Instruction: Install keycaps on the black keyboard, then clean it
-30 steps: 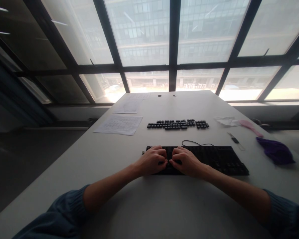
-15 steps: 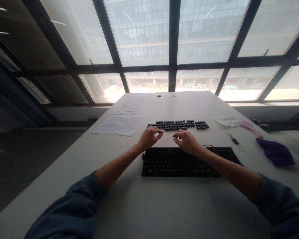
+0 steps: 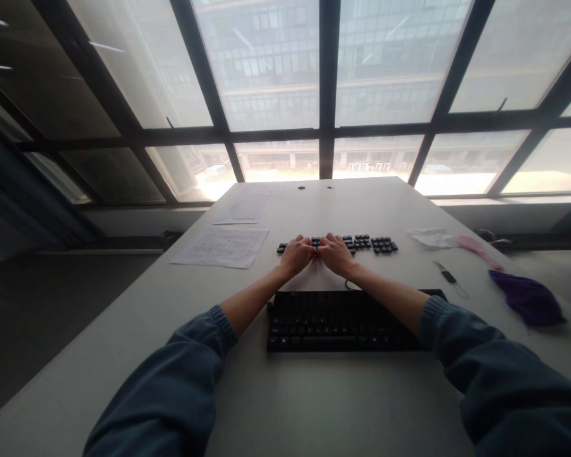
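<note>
Beyond the keyboard, both my hands are close together over loose black keycaps [image 3: 383, 244], which lie in keyboard-like rows on the white table. My left hand [image 3: 297, 256] has its fingers curled and drawn together at the near edge of the rows. Against it, my right hand [image 3: 335, 255] is bent the same way, its fingertips nearly meeting the left ones. A small dark bit shows between the fingertips, too small to name. Both hands hide the middle of the keycap rows. Below my forearms lies a black keyboard [image 3: 333, 324], its right part covered by my right sleeve.
Printed sheets [image 3: 223, 247] lie at the left of the table [image 3: 309, 393]. On the right are a white tissue [image 3: 431, 237], a pink brush-like thing [image 3: 478, 251], a small black-handled tool with wire loop [image 3: 448, 277] and a purple cloth [image 3: 528, 298]. Windows rise behind.
Both hands have moved forward from above the keyboard's far edge to the keycap rows and come together. The gap between them has closed. The view has shifted slightly.
</note>
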`<state>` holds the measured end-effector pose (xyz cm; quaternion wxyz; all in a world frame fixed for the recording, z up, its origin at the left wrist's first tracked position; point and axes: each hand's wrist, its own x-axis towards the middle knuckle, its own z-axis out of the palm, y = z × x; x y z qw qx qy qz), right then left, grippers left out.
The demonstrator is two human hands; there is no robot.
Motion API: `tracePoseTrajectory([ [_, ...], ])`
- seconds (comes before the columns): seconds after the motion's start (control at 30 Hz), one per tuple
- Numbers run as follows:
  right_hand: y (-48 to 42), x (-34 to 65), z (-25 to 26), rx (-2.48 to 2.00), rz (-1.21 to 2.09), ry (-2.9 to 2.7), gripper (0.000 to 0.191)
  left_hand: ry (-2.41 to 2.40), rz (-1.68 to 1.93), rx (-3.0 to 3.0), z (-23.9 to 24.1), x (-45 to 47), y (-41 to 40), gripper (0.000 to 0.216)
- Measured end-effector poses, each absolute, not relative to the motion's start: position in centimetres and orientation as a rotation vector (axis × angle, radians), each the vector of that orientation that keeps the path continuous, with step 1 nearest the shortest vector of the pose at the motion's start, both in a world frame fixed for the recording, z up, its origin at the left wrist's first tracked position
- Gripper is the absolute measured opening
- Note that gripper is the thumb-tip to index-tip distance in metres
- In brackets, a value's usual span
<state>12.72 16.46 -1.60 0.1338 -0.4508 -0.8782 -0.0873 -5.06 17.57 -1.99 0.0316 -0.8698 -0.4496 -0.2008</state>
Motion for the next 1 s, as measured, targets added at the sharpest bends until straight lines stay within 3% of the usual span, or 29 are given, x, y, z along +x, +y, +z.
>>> tracePoseTrajectory([
  [0.33, 15.3, 13.1, -1.2, -1.211, -0.179, -2.469, 0.017, -1.481, -0.799, -2.715, -1.0, -6.5, 16.5, 0.006],
  [0.57, 8.9, 15.9, 0.2, -1.032, 0.395, -2.178, 0.008, -1.809, -1.301, -2.878, 2.4, -6.9, 8.6, 0.022],
  [0.73, 3.9, 18.5, -0.5, -1.015, 0.720, -2.147, 0.008, -1.815, -1.280, -3.159, 2.4, -4.6, 2.6, 0.014],
  [1.0, 1.6, 19.1, -0.8, -0.967, 0.826, -2.207, 0.010, -1.778, -1.074, -3.215, -0.4, -3.8, 1.9, 0.014],
])
